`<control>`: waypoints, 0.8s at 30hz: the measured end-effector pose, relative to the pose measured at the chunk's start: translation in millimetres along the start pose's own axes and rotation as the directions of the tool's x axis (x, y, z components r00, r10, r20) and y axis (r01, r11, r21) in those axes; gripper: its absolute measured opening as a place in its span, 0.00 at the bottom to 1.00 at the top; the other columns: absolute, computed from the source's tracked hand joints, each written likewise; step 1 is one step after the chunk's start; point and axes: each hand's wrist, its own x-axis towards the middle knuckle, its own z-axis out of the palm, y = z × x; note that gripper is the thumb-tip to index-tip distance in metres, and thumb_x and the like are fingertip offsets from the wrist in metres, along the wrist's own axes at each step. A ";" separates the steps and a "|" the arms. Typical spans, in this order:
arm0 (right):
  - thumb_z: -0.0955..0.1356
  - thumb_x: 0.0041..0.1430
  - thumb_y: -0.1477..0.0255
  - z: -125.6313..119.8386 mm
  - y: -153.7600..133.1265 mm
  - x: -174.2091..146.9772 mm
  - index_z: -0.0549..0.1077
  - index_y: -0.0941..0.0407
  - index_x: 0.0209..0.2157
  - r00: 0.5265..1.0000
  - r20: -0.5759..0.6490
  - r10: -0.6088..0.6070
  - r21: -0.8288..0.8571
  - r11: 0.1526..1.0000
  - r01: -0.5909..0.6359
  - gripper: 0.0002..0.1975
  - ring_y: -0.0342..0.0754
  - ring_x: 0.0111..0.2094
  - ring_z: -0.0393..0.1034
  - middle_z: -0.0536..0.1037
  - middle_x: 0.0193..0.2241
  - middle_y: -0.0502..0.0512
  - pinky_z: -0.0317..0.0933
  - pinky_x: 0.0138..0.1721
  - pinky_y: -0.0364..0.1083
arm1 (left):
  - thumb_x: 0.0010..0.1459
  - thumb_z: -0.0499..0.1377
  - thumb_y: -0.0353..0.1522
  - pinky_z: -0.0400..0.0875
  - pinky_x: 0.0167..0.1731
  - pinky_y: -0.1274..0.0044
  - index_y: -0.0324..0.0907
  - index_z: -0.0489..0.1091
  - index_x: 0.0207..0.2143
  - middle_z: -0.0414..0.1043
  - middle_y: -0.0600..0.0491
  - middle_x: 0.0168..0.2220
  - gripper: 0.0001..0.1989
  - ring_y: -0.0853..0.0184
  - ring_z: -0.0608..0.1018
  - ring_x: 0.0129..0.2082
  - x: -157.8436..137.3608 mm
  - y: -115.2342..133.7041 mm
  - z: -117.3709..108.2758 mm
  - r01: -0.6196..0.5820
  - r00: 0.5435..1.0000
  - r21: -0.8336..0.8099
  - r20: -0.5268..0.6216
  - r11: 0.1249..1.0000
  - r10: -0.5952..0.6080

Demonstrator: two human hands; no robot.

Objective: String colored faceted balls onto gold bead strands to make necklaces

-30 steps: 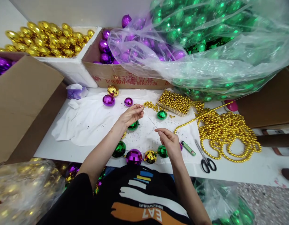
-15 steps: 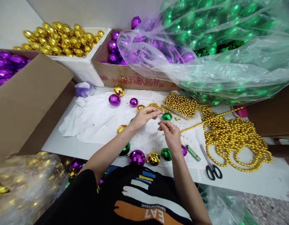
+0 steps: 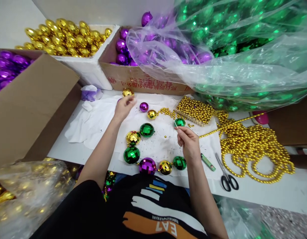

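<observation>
My left hand (image 3: 124,107) is over the back left of the white cloth, in front of a gold faceted ball (image 3: 127,92). It covers most of a purple ball. Its thumb and fingers are bent together and slightly blurred; what they hold is hidden. My right hand (image 3: 189,142) pinches a thin white strand (image 3: 176,124), whose end stands up beside a green ball (image 3: 180,122). Between my forearms lies a curved string of faceted balls: green (image 3: 146,129), gold (image 3: 133,137), green (image 3: 131,155), purple (image 3: 147,166), gold (image 3: 165,167) and green (image 3: 179,163).
A clear tray (image 3: 194,110) holds small gold beads. Gold bead strands (image 3: 255,152), scissors (image 3: 228,179) and a green cutter (image 3: 208,162) lie right. A purple ball (image 3: 143,107) and a gold ball (image 3: 151,114) sit behind the string. Boxes (image 3: 145,78) and a green-filled bag (image 3: 243,73) line the back.
My left hand has moved away from my right hand, left to the loose gold and purple balls. My right hand has shifted slightly right and still pinches.
</observation>
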 end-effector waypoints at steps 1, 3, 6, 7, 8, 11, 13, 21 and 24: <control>0.72 0.52 0.63 0.6 -0.3 -0.8 0.76 0.56 0.36 1.000 -0.016 -0.016 -0.003 1.000 0.016 0.13 0.37 0.18 0.51 0.68 0.20 0.46 0.43 0.17 0.40 | 0.52 0.68 0.35 0.63 0.55 0.68 0.39 0.72 0.47 0.71 0.42 0.52 0.20 0.53 0.68 0.56 9.0 -7.7 -9.6 0.013 0.985 0.166 -0.170 0.986 0.016; 0.72 0.53 0.62 4.3 -0.2 -2.4 0.76 0.56 0.36 0.999 -0.016 -0.029 -0.009 1.000 0.029 0.13 0.37 0.18 0.52 0.69 0.22 0.47 0.44 0.17 0.40 | 0.50 0.69 0.38 0.58 0.60 0.63 0.38 0.67 0.52 0.65 0.37 0.57 0.29 0.46 0.62 0.62 23.0 -23.8 -23.1 0.128 0.952 0.387 -0.305 0.913 -0.005; 0.72 0.53 0.61 11.8 0.6 -6.0 0.77 0.56 0.36 0.999 0.051 -0.009 -0.029 1.000 0.011 0.14 0.37 0.17 0.51 0.67 0.19 0.46 0.45 0.16 0.40 | 0.46 0.71 0.41 0.62 0.56 0.62 0.41 0.65 0.51 0.67 0.37 0.55 0.31 0.46 0.66 0.59 33.0 -42.9 -29.9 0.219 0.963 0.446 -0.241 0.868 -0.119; 0.72 0.53 0.61 13.4 0.8 -7.6 0.77 0.56 0.36 0.997 0.071 -0.002 -0.039 0.999 0.005 0.14 0.37 0.17 0.51 0.66 0.18 0.45 0.45 0.17 0.40 | 0.45 0.71 0.40 0.65 0.53 0.64 0.42 0.66 0.49 0.70 0.40 0.52 0.31 0.49 0.69 0.57 33.2 -46.2 -30.0 0.230 0.963 0.405 -0.225 0.885 -0.148; 0.72 0.53 0.61 14.1 0.7 -9.5 0.77 0.56 0.36 0.997 0.082 0.005 -0.047 0.999 -0.001 0.14 0.37 0.16 0.51 0.66 0.17 0.45 0.44 0.17 0.40 | 0.44 0.71 0.39 0.68 0.50 0.67 0.42 0.66 0.47 0.71 0.42 0.50 0.29 0.52 0.72 0.54 31.8 -47.8 -29.6 0.245 0.958 0.324 -0.226 0.914 -0.177; 0.71 0.54 0.61 13.1 0.2 -15.9 0.77 0.56 0.36 0.996 0.077 0.040 -0.070 0.997 -0.034 0.14 0.37 0.16 0.50 0.65 0.16 0.44 0.43 0.17 0.40 | 0.49 0.68 0.40 0.72 0.40 0.73 0.42 0.67 0.45 0.75 0.47 0.44 0.23 0.61 0.77 0.43 18.4 -42.9 -26.8 0.308 0.936 -0.162 -0.125 0.938 -0.329; 0.71 0.54 0.61 12.9 0.0 -20.4 0.77 0.56 0.36 0.994 0.082 0.075 -0.107 0.992 -0.066 0.14 0.37 0.16 0.49 0.64 0.15 0.44 0.41 0.17 0.40 | 0.54 0.63 0.42 0.74 0.37 0.74 0.42 0.67 0.46 0.76 0.48 0.41 0.20 0.63 0.79 0.38 4.3 -34.6 -22.9 0.378 0.919 -0.494 0.097 0.783 -0.382; 0.69 0.56 0.62 23.5 3.1 -36.1 0.77 0.56 0.34 0.977 0.190 0.100 -0.274 0.961 -0.045 0.12 0.40 0.19 0.57 0.63 0.15 0.45 0.51 0.22 0.41 | 0.61 0.56 0.42 0.78 0.41 0.72 0.37 0.69 0.48 0.78 0.43 0.40 0.19 0.61 0.81 0.41 -30.2 -10.9 2.7 0.546 0.831 -0.748 0.427 0.379 -0.356; 0.68 0.56 0.62 21.8 4.3 -39.8 0.77 0.56 0.33 0.979 0.182 0.089 -0.309 0.950 -0.029 0.12 0.41 0.19 0.58 0.64 0.16 0.45 0.52 0.22 0.41 | 0.62 0.56 0.41 0.78 0.46 0.71 0.37 0.69 0.50 0.78 0.41 0.43 0.19 0.60 0.80 0.46 -31.6 -9.1 8.1 0.537 0.839 -0.771 0.446 0.342 -0.312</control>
